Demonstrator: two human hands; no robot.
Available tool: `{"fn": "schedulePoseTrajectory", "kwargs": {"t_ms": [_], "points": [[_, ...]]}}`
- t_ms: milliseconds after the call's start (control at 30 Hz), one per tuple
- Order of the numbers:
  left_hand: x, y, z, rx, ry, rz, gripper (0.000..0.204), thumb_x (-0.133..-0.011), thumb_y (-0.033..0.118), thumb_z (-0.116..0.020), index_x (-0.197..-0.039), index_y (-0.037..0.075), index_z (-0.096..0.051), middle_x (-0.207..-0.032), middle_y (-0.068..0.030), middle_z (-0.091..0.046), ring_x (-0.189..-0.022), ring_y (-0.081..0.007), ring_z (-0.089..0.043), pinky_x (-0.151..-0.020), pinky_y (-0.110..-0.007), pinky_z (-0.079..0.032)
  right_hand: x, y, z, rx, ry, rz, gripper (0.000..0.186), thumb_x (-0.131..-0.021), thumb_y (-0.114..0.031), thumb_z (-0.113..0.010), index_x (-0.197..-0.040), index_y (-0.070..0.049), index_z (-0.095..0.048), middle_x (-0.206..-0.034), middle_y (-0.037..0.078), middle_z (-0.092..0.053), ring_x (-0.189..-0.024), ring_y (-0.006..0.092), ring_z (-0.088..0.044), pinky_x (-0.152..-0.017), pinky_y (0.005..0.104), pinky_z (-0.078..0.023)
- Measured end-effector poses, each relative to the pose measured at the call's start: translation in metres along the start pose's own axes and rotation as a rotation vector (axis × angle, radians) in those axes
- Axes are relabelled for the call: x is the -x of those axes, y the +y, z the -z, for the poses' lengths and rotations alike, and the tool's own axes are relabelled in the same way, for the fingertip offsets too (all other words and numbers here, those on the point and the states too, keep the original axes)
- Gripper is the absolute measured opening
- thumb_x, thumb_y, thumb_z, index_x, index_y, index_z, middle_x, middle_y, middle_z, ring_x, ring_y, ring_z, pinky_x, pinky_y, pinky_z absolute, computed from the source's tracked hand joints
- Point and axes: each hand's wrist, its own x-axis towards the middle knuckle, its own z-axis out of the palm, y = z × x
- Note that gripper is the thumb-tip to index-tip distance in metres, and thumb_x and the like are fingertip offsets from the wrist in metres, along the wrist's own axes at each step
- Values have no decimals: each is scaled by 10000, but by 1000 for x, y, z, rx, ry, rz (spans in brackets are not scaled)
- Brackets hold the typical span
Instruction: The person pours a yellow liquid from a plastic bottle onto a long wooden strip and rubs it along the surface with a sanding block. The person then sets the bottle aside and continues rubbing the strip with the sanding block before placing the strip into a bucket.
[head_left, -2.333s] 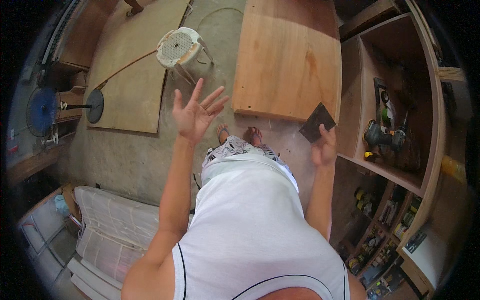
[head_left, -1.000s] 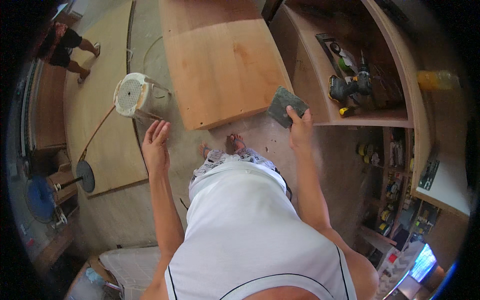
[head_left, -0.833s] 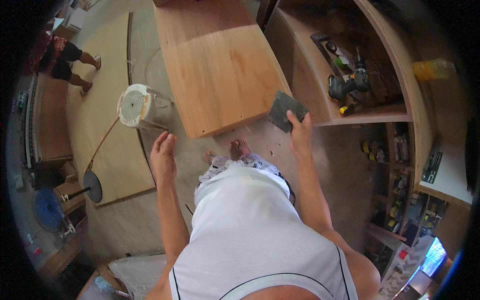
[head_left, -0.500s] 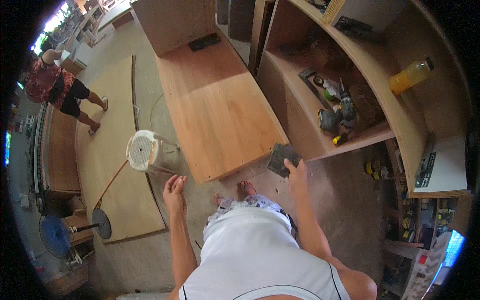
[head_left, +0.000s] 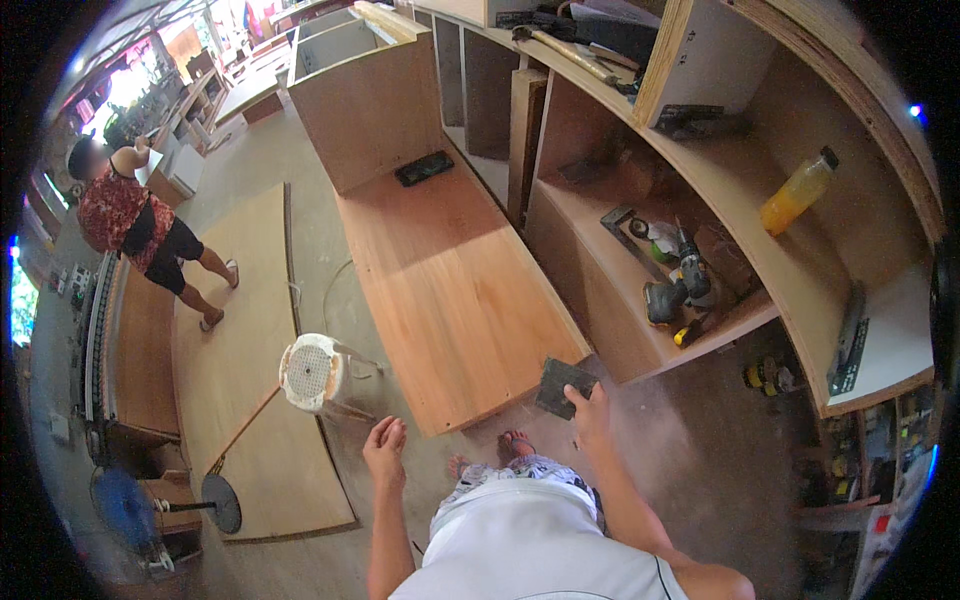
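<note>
My right hand (head_left: 592,410) is closed around one edge of a dark, flat sanding block (head_left: 556,387), thumb on its upper face. The block is over the near right corner of a reddish-brown wooden panel (head_left: 470,310); I cannot tell whether they touch. My left hand (head_left: 385,445) hovers left of my feet, fingers curled together with nothing visible in them. Beside it stands a white plastic stool (head_left: 316,373). On the panel's far end, against an upright board (head_left: 370,120), lies a dark rectangular object (head_left: 424,168).
At right, an open wooden cabinet (head_left: 655,345) holds a cordless drill (head_left: 677,287), a square (head_left: 630,238) and a bottle of orange liquid (head_left: 800,192). Left lies a large plywood sheet (head_left: 235,380), where another person (head_left: 140,220) stands. A fan (head_left: 130,507) is at lower left.
My view has tilted up, so the scene sits lower and more of the far workshop shows. The sanding block stays in my right hand. My left hand's fingers have curled slightly more.
</note>
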Motion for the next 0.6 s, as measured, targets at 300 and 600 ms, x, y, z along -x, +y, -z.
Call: {"fn": "schedulePoseTrajectory", "kwargs": {"t_ms": [300,600], "points": [[-3,2,-47,40,-362,200,708,-1023,225,-762,-1579,-52,-422,-1547,-181,-557,-1419,-276,-538,-1181,-422,-421,28,15,-23,-77,-18,61,300,-946,-42,-743,-1229,-12,-650,-1154,64,-713,-1049,184,-657,-961,378,-527],[18,24,-62,-78,-356,98,667,-1013,127,-735,-1581,-43,-429,-1533,-183,-580,-1414,-255,-543,-1208,-386,-371,53,7,-36,32,24,48,293,-954,-75,-755,-1222,-9,-656,-1114,73,-731,-1037,188,-678,-984,376,-535]]}}
